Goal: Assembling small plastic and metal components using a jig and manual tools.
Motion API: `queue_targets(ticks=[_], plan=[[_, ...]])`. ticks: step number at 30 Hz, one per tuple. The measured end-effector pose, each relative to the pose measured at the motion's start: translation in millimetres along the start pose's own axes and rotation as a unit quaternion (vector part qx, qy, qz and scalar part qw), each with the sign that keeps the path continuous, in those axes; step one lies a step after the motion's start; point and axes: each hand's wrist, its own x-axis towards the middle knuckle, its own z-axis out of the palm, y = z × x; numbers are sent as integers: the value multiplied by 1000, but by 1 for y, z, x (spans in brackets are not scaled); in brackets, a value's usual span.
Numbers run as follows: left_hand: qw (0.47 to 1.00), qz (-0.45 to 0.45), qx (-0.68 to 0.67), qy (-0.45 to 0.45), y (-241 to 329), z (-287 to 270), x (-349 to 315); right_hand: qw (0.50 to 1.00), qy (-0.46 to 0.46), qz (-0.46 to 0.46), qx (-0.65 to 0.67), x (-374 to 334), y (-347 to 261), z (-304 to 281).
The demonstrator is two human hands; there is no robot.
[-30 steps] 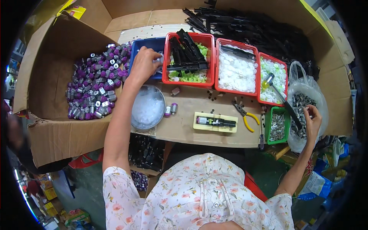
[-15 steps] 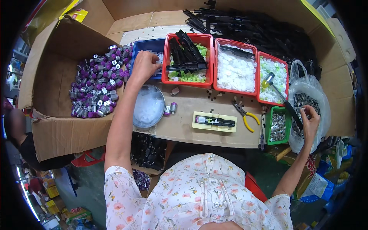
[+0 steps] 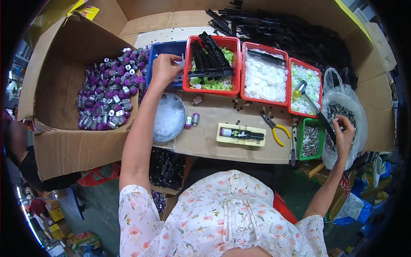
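Note:
My left hand (image 3: 166, 70) is over the blue bin (image 3: 150, 70), thumb and fingertips closed near the pale parts inside. Whatever is between them is too small to make out. On the right, my right hand (image 3: 344, 133) dips into a clear plastic bag (image 3: 360, 128) of small dark grey parts (image 3: 340, 110), its fingertips pinched together; what they hold is hidden. Between the hands, a pale yellow fixture block (image 3: 223, 140) lies on the bench, with a black part assembly (image 3: 250, 135) set in it, including a silver motor and light green pieces.
A carton (image 3: 55, 141) of purple-and-silver motors stands left. A round dish (image 3: 168, 137) holds whitish grease-like stuff. Red bins (image 3: 186, 85) hold green, white and black parts. Yellow-handled pliers (image 3: 280, 135), a green bin (image 3: 301, 156) of metal pins and a hammer-like tool (image 3: 316, 109) lie right.
My left hand stays at the blue bin, its fingers shifted slightly. My right hand has moved a little, its fingertips lower over the bag. The view has shifted slightly.

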Motion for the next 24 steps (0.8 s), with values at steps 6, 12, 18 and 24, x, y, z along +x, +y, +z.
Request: queue_targets(ticks=[6,12,18,24], plan=[[987,-40,-151,-26,-6,-14,-6,1000,-2,3,13,0,-10,1],[987,-35,-152,-43,-5,-16,-10,999,16,-22,26,0,-15,3],[976,-65,-198,-61,3,-29,-19,998,30,-19,61,-4,-25,-5],[990,40,-131,34,15,-62,-63,996,34,-31,75,-15,-51,-1]])
